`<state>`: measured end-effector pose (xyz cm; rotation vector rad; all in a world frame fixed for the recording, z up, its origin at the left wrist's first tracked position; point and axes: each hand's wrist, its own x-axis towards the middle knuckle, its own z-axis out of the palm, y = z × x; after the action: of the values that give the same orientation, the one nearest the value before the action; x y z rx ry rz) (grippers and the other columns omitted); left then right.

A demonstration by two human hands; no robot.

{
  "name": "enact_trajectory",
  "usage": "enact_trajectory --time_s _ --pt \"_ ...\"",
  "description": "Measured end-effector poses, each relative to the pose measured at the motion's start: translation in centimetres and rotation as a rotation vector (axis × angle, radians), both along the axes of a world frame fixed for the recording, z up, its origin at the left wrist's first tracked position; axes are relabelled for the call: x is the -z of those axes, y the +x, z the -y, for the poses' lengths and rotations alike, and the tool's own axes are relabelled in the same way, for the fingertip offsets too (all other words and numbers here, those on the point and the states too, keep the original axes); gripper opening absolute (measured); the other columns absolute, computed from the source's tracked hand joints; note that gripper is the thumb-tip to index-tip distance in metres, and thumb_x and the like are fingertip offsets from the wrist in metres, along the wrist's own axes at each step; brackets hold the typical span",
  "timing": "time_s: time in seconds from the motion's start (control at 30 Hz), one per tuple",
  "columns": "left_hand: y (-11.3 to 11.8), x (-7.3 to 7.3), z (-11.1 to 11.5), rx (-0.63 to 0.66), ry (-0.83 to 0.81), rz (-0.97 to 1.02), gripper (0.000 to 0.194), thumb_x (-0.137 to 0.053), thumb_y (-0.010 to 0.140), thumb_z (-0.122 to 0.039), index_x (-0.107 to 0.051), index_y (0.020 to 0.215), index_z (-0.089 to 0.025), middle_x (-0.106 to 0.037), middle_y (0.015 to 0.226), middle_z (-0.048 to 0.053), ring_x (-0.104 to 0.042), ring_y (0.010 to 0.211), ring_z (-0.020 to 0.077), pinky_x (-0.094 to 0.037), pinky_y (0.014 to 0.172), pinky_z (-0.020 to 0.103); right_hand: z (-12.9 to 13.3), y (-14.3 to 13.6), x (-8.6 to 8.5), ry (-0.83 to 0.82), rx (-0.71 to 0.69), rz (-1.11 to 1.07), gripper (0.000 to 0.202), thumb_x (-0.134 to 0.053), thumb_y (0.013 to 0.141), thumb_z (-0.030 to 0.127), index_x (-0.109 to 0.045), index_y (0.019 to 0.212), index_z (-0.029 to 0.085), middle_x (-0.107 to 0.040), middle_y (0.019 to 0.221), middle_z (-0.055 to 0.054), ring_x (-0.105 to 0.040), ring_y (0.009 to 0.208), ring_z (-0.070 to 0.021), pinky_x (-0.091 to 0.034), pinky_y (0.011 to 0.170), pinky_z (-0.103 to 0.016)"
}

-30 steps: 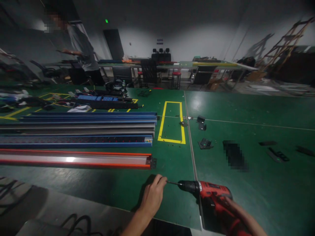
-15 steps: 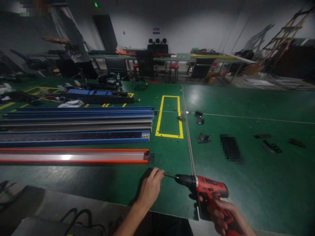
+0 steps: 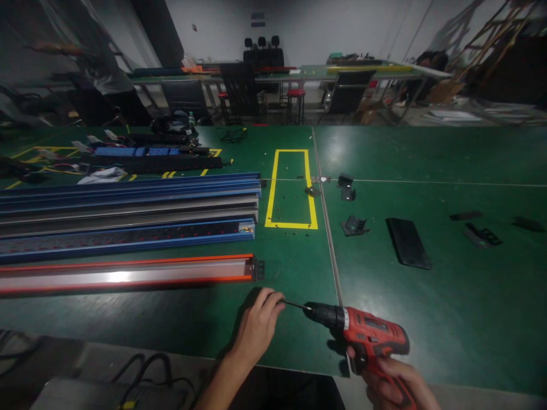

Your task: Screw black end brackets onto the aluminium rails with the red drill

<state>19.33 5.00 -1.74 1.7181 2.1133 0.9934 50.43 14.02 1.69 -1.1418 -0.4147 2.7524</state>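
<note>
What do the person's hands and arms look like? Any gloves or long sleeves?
The left hand and right hand wear no gloves. No sleeve, watch or bracelet shows on the left forearm. Whether there are rings is too small to tell.

Left forearm [image 3: 228,376]: slanting up from bottom edge, left of centre.
Left hand [image 3: 257,326]: lying lower centre, back showing, fingertips [image 3: 278,298] pinching at right.
Right hand [image 3: 391,382]: curling closed, lower right, thumb side showing.

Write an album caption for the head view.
Right hand grips a red drill, left hand pinches at the bit's tip, near an orange-edged rail on a green table.
</note>
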Motion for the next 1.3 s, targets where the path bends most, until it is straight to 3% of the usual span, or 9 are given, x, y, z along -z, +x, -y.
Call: enact_trajectory --time_s 0.13,0.33,0.53,0.6,0.7,0.83,1.0,1.1,1.3 --pt "0.2 0.0 -0.1 -0.021 0.016 0.016 0.026 -0.049 0.110 -0.035 -0.069 0.121 -0.024 -0.070 0.111 0.007 -0.075 0.091 0.0167 -0.062 0.079 0.025 0.3 0.2 0.5 -0.022 -0.007 -0.015 0.039 -0.086 0.072 0.045 -0.071 0.100 0.023 -0.039 0.049 0.012 -0.035 0.038 -0.0046 -0.045 0.048 -0.019" --pt "0.0 -0.4 1.5 -0.032 0.028 0.002 0.043 -0.056 0.106 -0.048 -0.063 0.142 -0.024 -0.071 0.115 0.009 -0.067 0.066 0.0114 -0.060 0.063 0.023 0.5 1.0 1.7 -0.032 -0.011 -0.043 0.039 -0.083 0.069 0.044 -0.069 0.100 0.024 -0.036 0.046 0.013 -0.033 0.035 -0.0051 -0.040 0.042 -0.018" --pt "-5.0 -4.3 2.2 -0.139 0.308 -0.263 0.015 -0.060 0.102 -0.020 -0.074 0.097 -0.023 -0.075 0.089 0.002 -0.072 0.079 0.0139 -0.057 0.075 0.022 -0.8 0.3 1.6 -0.070 -0.157 -0.168 0.060 -0.087 0.071 0.042 -0.066 0.122 0.020 -0.047 0.049 0.011 -0.054 0.044 -0.0102 -0.050 0.055 -0.023" --pt "-7.2 -5.8 0.9 -0.200 0.231 -0.285 0.027 -0.059 0.102 -0.023 -0.069 0.076 -0.022 -0.068 0.074 0.001 -0.065 0.067 0.0132 -0.052 0.067 0.023 -1.3 -0.6 1.0 -0.061 -0.165 -0.208 0.064 -0.085 0.075 0.039 -0.062 0.132 0.019 -0.050 0.052 0.011 -0.057 0.046 -0.0111 -0.052 0.059 -0.026" --pt "-9.4 -7.1 -1.4 -0.215 0.057 -0.271 0.041 -0.053 0.103 -0.034 -0.065 0.066 -0.022 -0.065 0.068 0.002 -0.059 0.062 0.0151 -0.045 0.061 0.027 -2.1 -2.3 0.1 -0.016 -0.147 -0.241 0.064 -0.079 0.081 0.034 -0.059 0.140 0.018 -0.053 0.055 0.011 -0.051 0.042 -0.0081 -0.052 0.061 -0.027" --pt "-9.9 -7.1 -3.4 -0.221 -0.149 -0.213 0.042 -0.051 0.101 -0.044 -0.071 0.070 -0.022 -0.068 0.069 0.003 -0.058 0.062 0.0165 -0.040 0.060 0.028 -3.2 -4.1 -0.2 0.036 -0.139 -0.266 0.060 -0.075 0.086 0.029 -0.058 0.142 0.016 -0.055 0.056 0.010 -0.051 0.042 -0.0076 -0.051 0.058 -0.026" --pt "-9.6 -6.4 -3.8 -0.222 -0.270 -0.161 0.039 -0.058 0.099 -0.045 -0.075 0.070 -0.024 -0.072 0.070 0.003 -0.063 0.067 0.0190 -0.040 0.063 0.029 -3.6 -4.9 1.2 0.041 -0.082 -0.312 0.046 -0.072 0.087 0.024 -0.064 0.131 0.018 -0.054 0.055 0.010 -0.052 0.042 -0.0089 -0.051 0.052 -0.024" --pt "-9.6 -6.1 -3.9 -0.227 -0.285 -0.112 0.036 -0.060 0.098 -0.042 -0.076 0.072 -0.023 -0.074 0.073 0.004 -0.065 0.066 0.0185 -0.040 0.063 0.029 -3.8 -5.2 1.4 0.029 -0.072 -0.325 0.042 -0.072 0.087 0.026 -0.066 0.128 0.019 -0.053 0.055 0.010 -0.052 0.042 -0.0090 -0.050 0.050 -0.024" --pt "-9.6 -5.7 -4.1 -0.189 -0.199 -0.082 0.030 -0.062 0.097 -0.038 -0.078 0.076 -0.023 -0.073 0.072 0.003 -0.062 0.063 0.0167 -0.043 0.062 0.028 -5.1 -6.0 -0.2 0.030 -0.184 -0.274 0.042 -0.076 0.086 0.026 -0.066 0.126 0.019 -0.055 0.056 0.010 -0.049 0.042 -0.0063 -0.050 0.057 -0.024"
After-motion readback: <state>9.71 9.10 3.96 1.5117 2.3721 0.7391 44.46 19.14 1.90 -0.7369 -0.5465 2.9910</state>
